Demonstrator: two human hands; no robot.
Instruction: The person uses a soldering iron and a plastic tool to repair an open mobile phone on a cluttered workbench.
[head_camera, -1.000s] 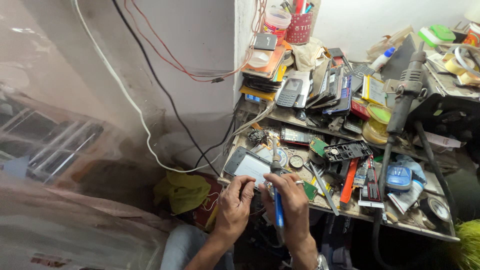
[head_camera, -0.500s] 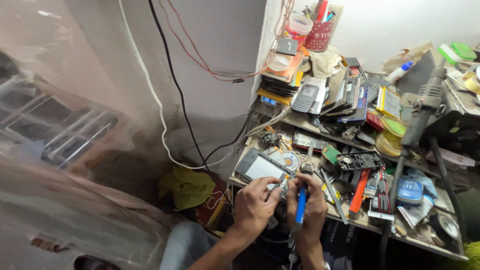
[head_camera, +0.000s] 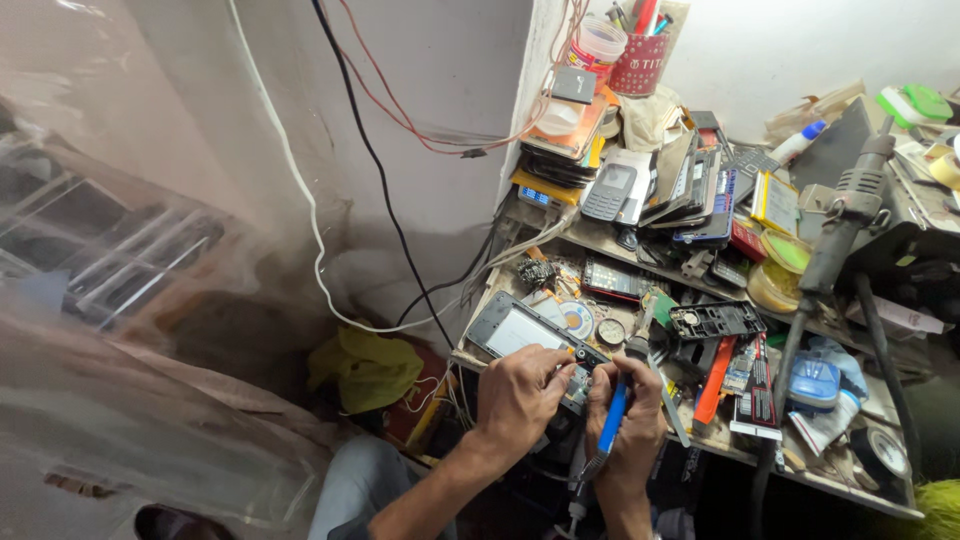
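- Both hands meet at the near left corner of the cluttered workbench (head_camera: 600, 240); the left hand (head_camera: 520, 395) is curled, its fingertips pinching the near end of an opened mobile phone (head_camera: 520, 330), which lies flat on the bench edge.
- Long axis of the phone runs from upper left to lower right, so its far end points away to the left of the hands and its near end sits right under the two sets of fingers; the left hand is the closer one, touching it directly.
- Right hand (head_camera: 628, 420) is clenched around a blue-handled screwdriver (head_camera: 610, 425), held nearly upright with its upper end at the phone's near end; whether the tip touches I cannot tell.
- Just beyond the phone lie small round parts (head_camera: 578, 320), and further right a black phone frame (head_camera: 715, 320), an orange pry tool (head_camera: 714, 378) and a hot-air gun handle (head_camera: 840, 225) standing well apart.
- Compared with half a second ago, the camera view has shifted slightly; the hands keep the same grasp on phone and screwdriver, and the bench items have not moved.
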